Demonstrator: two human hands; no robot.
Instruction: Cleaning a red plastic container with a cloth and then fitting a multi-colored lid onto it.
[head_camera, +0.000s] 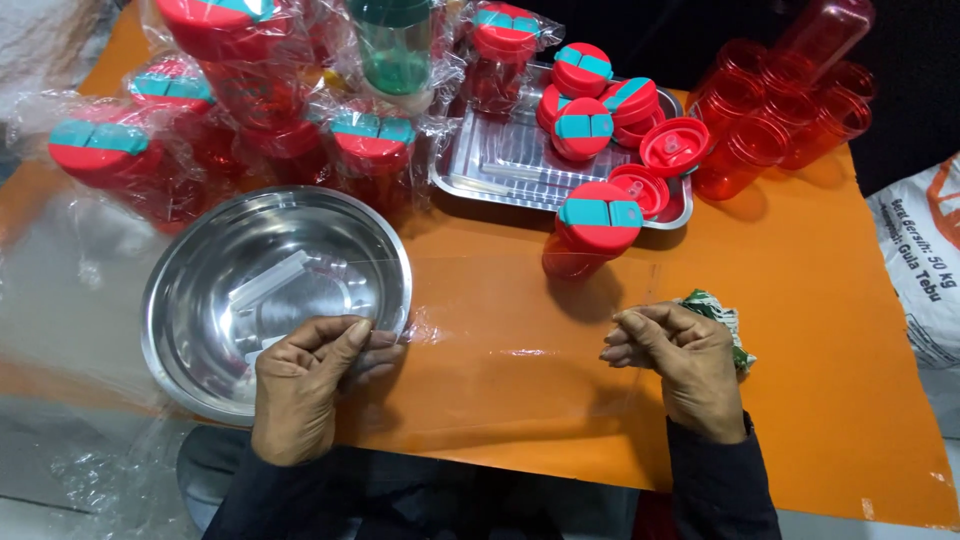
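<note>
While both hands pinch a clear plastic sheet stretched over the orange table, the left hand grips its edge just beside the steel bowl. To the bowl's right, the right hand pinches the opposite edge, below a red bottle with a teal-striped lid, near the metal tray.

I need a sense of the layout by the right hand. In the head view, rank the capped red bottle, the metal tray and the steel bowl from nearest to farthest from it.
From the right hand:
1. Capped red bottle, standing just ahead of the hand, slightly left.
2. Metal tray, farther back, behind the bottle.
3. Steel bowl, far left, by the left hand.
</note>
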